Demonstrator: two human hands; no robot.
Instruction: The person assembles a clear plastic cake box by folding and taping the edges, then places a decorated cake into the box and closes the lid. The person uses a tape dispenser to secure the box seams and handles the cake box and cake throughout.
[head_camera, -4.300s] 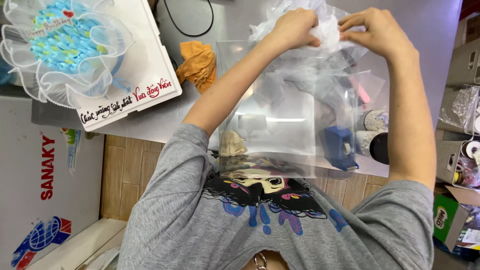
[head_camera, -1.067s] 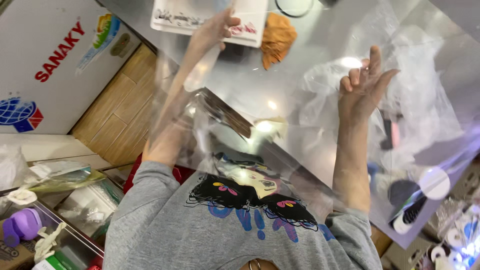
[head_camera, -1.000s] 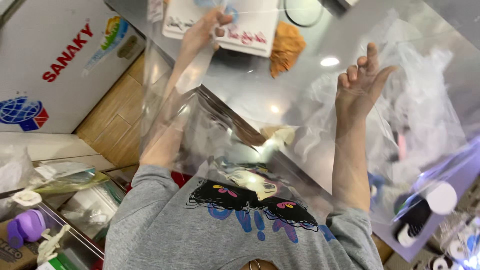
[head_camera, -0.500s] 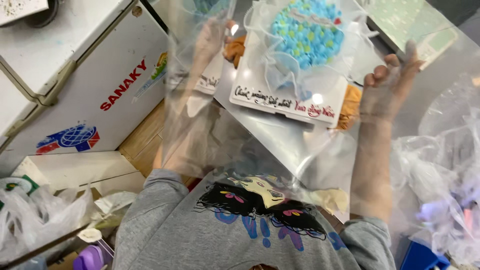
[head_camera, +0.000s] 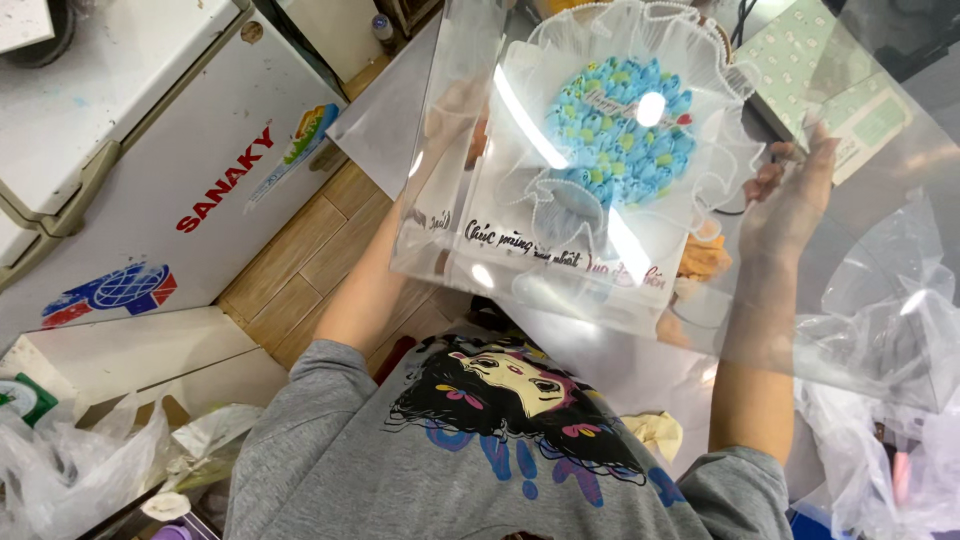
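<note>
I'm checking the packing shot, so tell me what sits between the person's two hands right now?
In the head view, the clear plastic sheet spans from left hand to right hand; the blue cake shows through it.

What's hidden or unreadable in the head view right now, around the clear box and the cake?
- Left hand: seen only through the clear plastic box; its grip is blurred by glare.
- Cake: a bright reflection covers part of the top decoration.
- Right hand: palm side is turned away.
- Plastic bags: contents are unclear and cut off by the right edge.
</note>
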